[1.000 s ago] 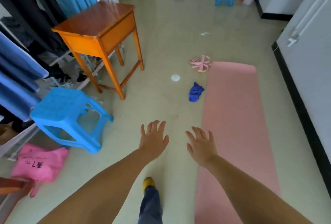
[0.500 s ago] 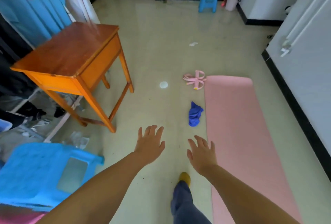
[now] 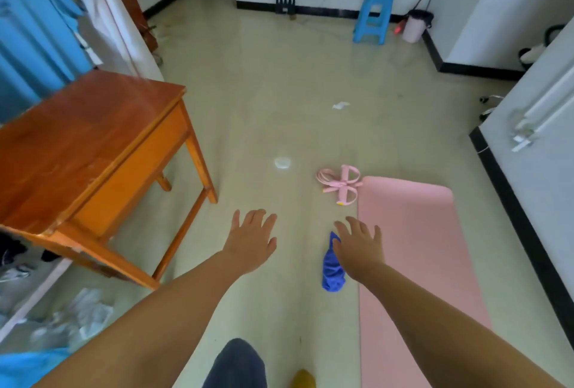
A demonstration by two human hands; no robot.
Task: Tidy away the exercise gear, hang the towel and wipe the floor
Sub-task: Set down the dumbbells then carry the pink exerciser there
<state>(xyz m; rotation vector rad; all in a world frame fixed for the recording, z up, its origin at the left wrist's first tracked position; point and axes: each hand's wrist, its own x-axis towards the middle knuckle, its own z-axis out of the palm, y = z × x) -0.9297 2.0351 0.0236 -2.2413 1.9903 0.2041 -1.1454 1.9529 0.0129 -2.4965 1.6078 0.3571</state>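
A pink exercise mat (image 3: 416, 251) lies flat on the floor at the right. At its far left corner lies a pink pull-strap exerciser (image 3: 340, 182). A crumpled blue cloth (image 3: 332, 269) sits on the floor beside the mat's left edge. Both my hands are stretched out in front of me, above the floor, with fingers spread and holding nothing. My left hand (image 3: 253, 238) is over bare floor. My right hand (image 3: 360, 243) hovers over the blue cloth and hides part of it.
An orange wooden table (image 3: 87, 154) stands at the left, with clothes hanging behind it. A white spot (image 3: 282, 163) and a scrap of paper (image 3: 340, 105) lie on the floor ahead. A blue stool (image 3: 372, 16) and a pink bin (image 3: 414, 27) stand by the far wall.
I have walked forward: the mat, the cloth and the strap exerciser are nearer, and the near blue stool has slipped out of view at the left. Both hands stay open.
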